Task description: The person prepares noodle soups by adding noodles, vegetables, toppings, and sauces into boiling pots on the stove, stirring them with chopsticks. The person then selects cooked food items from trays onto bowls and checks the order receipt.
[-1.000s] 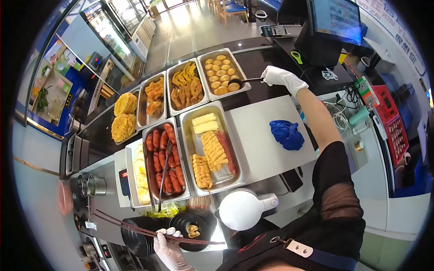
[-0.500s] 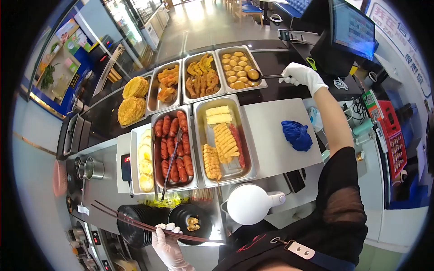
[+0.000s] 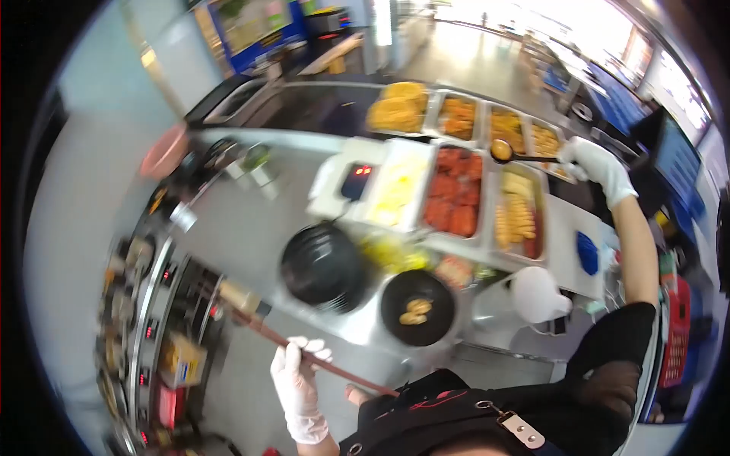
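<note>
Gloved in white, my right hand (image 3: 599, 169) grips the handle of a black ladle (image 3: 540, 159). A round brown egg-like piece (image 3: 500, 150) sits in its bowl, held over the far end of the skewer tray (image 3: 541, 254). My left hand (image 3: 298, 384), also gloved, is closed on long brown chopsticks (image 3: 342, 372), which slant across above the floor. To the right of that hand, a black bowl (image 3: 393, 308) contains a few small yellowish food pieces (image 3: 416, 311). A stack of black bowls (image 3: 321, 266) stands left of it.
Beyond the bowls are a tray of sausages (image 3: 455, 194), a white tray of fried eggs (image 3: 399, 190) and a back row with fried cutlets (image 3: 399, 106). A white kettle (image 3: 534, 292) and a blue bundle (image 3: 586, 253) are on the right. A pink basket (image 3: 163, 152) is at far left.
The view has swung left. My right hand has lifted the ladle with the egg-like piece from the back-right tray and brought it nearer. My left hand still has the chopsticks.
</note>
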A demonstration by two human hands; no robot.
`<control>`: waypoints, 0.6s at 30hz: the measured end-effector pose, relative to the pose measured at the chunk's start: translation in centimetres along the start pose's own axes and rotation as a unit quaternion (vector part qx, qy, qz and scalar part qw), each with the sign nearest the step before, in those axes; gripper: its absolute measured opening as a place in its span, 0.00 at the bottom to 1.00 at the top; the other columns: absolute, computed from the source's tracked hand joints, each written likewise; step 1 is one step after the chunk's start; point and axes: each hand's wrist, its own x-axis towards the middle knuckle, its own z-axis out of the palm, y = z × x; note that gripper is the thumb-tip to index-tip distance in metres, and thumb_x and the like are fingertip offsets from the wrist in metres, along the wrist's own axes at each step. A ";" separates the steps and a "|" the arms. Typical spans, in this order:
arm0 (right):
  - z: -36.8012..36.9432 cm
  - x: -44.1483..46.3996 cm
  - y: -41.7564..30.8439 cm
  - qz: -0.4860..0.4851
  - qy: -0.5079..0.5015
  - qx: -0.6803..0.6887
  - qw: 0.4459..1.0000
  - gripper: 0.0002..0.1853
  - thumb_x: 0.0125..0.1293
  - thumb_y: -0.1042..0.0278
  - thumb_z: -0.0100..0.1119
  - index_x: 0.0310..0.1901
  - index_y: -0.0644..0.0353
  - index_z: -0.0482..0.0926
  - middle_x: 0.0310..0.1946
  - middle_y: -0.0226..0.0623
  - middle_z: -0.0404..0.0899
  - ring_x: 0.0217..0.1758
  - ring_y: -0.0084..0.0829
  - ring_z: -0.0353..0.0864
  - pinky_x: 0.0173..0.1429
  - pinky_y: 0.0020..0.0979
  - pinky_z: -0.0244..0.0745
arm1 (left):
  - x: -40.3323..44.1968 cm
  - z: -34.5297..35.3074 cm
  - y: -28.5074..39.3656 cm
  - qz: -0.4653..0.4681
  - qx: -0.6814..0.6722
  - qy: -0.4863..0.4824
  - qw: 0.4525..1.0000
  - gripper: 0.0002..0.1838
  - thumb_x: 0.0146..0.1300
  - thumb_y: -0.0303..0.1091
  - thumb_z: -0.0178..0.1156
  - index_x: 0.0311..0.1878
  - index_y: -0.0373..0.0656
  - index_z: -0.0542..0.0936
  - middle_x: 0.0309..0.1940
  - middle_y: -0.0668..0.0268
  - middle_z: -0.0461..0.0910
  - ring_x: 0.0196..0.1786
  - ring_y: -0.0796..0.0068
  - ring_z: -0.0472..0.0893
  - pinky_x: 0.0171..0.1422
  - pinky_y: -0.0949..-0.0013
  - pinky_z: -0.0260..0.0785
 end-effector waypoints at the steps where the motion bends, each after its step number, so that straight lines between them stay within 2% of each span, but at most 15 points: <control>1: 1.4 0.7 -2.2 -0.144 -0.010 -0.165 0.976 0.12 0.50 0.68 0.52 0.12 0.54 0.68 0.08 0.20 0.58 0.11 0.15 0.55 0.17 0.25 0.50 | -0.1 -3.1 1.1 0.005 0.015 0.014 1.000 0.13 0.68 0.37 0.52 0.42 0.35 0.72 0.32 0.53 0.79 0.32 0.64 0.81 0.39 0.66 0.76; 2: 3.9 0.0 -7.7 -0.088 0.005 -0.064 0.994 0.10 0.51 0.69 0.53 0.15 0.55 0.73 0.09 0.19 0.59 0.11 0.14 0.56 0.17 0.25 0.52 | -0.3 -6.6 1.8 0.021 0.021 0.026 0.999 0.12 0.67 0.39 0.53 0.41 0.38 0.73 0.31 0.57 0.79 0.31 0.66 0.81 0.38 0.65 0.75; 3: 6.0 1.3 -10.1 -0.316 0.048 -0.234 0.918 0.08 0.53 0.69 0.54 0.19 0.56 0.79 0.10 0.18 0.60 0.10 0.14 0.54 0.17 0.23 0.52 | -0.6 -9.8 3.2 0.013 0.019 0.036 0.999 0.12 0.67 0.39 0.53 0.41 0.38 0.73 0.32 0.56 0.80 0.32 0.65 0.81 0.39 0.64 0.76; 4: 8.5 1.3 -15.1 -0.182 -0.031 -0.038 0.982 0.08 0.56 0.69 0.54 0.25 0.59 0.82 0.10 0.19 0.61 0.10 0.14 0.54 0.16 0.22 0.50 | -0.9 -12.9 4.6 0.009 0.004 0.044 0.999 0.12 0.67 0.39 0.53 0.41 0.37 0.73 0.32 0.55 0.80 0.32 0.65 0.81 0.39 0.64 0.76; 5: 11.1 1.5 -19.9 -0.037 -0.054 0.121 0.991 0.09 0.57 0.71 0.52 0.28 0.61 0.82 0.10 0.20 0.63 0.10 0.14 0.55 0.14 0.20 0.47 | -1.2 -16.1 5.5 0.011 -0.006 0.059 0.998 0.12 0.67 0.39 0.53 0.41 0.37 0.73 0.33 0.54 0.80 0.32 0.64 0.82 0.39 0.64 0.76; 6: 13.2 2.1 -25.1 0.033 -0.098 0.192 0.976 0.11 0.56 0.69 0.49 0.17 0.57 0.72 0.11 0.21 0.64 0.09 0.15 0.55 0.13 0.21 0.45 | -1.7 -19.6 6.6 0.011 -0.018 0.069 0.997 0.13 0.67 0.39 0.54 0.41 0.37 0.73 0.33 0.54 0.80 0.32 0.64 0.82 0.39 0.63 0.77; 8: 18.2 5.9 -30.6 0.067 -0.163 0.341 0.923 0.10 0.55 0.68 0.48 0.17 0.54 0.68 0.11 0.21 0.61 0.08 0.15 0.52 0.12 0.21 0.44 | -3.1 -25.9 8.7 0.023 -0.025 0.108 0.994 0.13 0.67 0.39 0.54 0.41 0.37 0.73 0.33 0.54 0.80 0.32 0.64 0.82 0.40 0.63 0.77; 9: 20.7 6.9 -34.8 0.017 -0.205 0.289 0.935 0.11 0.56 0.70 0.46 0.17 0.50 0.63 0.12 0.20 0.59 0.09 0.14 0.48 0.13 0.21 0.42 | -3.6 -28.7 9.6 0.026 -0.023 0.115 0.993 0.13 0.67 0.39 0.54 0.41 0.37 0.74 0.33 0.53 0.80 0.32 0.64 0.82 0.40 0.63 0.78; 11: 25.8 8.3 -43.3 -0.077 -0.263 0.238 0.932 0.11 0.54 0.71 0.47 0.17 0.52 0.62 0.10 0.21 0.57 0.09 0.14 0.49 0.13 0.22 0.43 | -5.0 -33.9 11.0 0.045 -0.036 0.156 0.986 0.13 0.66 0.39 0.54 0.41 0.36 0.73 0.33 0.52 0.80 0.33 0.62 0.82 0.41 0.62 0.78; 12: 28.6 11.8 -44.4 -0.178 -0.329 0.218 0.901 0.08 0.54 0.71 0.48 0.18 0.55 0.68 0.09 0.20 0.56 0.09 0.14 0.51 0.14 0.23 0.44 | -5.2 -35.6 10.3 0.061 -0.043 0.177 0.981 0.14 0.66 0.39 0.55 0.41 0.34 0.73 0.33 0.50 0.80 0.34 0.60 0.83 0.42 0.61 0.78; 13: 31.0 11.8 -49.2 -0.145 -0.344 0.225 0.900 0.07 0.55 0.72 0.48 0.25 0.60 0.77 0.10 0.19 0.57 0.10 0.14 0.51 0.14 0.23 0.44 | -5.6 -37.4 10.9 0.066 -0.046 0.187 0.979 0.14 0.66 0.39 0.55 0.41 0.34 0.73 0.33 0.50 0.80 0.34 0.60 0.83 0.42 0.61 0.78; 14: 33.6 12.2 -53.9 -0.140 -0.378 0.239 0.883 0.10 0.56 0.72 0.49 0.34 0.65 0.80 0.12 0.18 0.57 0.11 0.13 0.50 0.15 0.22 0.45 | -6.1 -39.2 11.4 0.071 -0.057 0.220 0.971 0.14 0.66 0.39 0.55 0.41 0.34 0.73 0.33 0.50 0.80 0.34 0.60 0.83 0.42 0.61 0.78; 16: 38.2 13.2 -63.1 -0.149 -0.402 0.184 0.885 0.11 0.58 0.72 0.49 0.36 0.67 0.80 0.13 0.18 0.60 0.12 0.12 0.51 0.16 0.20 0.46 | -6.8 -42.4 12.5 0.083 -0.069 0.270 0.957 0.14 0.66 0.39 0.55 0.40 0.35 0.73 0.33 0.51 0.80 0.33 0.60 0.83 0.42 0.61 0.78; 18: 42.6 13.6 -71.2 -0.206 -0.403 0.146 0.880 0.11 0.58 0.71 0.48 0.36 0.67 0.80 0.14 0.18 0.62 0.12 0.12 0.52 0.16 0.19 0.47 | -6.8 -45.2 13.1 0.096 -0.080 0.319 0.940 0.14 0.66 0.40 0.55 0.39 0.35 0.73 0.33 0.51 0.79 0.33 0.60 0.82 0.41 0.62 0.78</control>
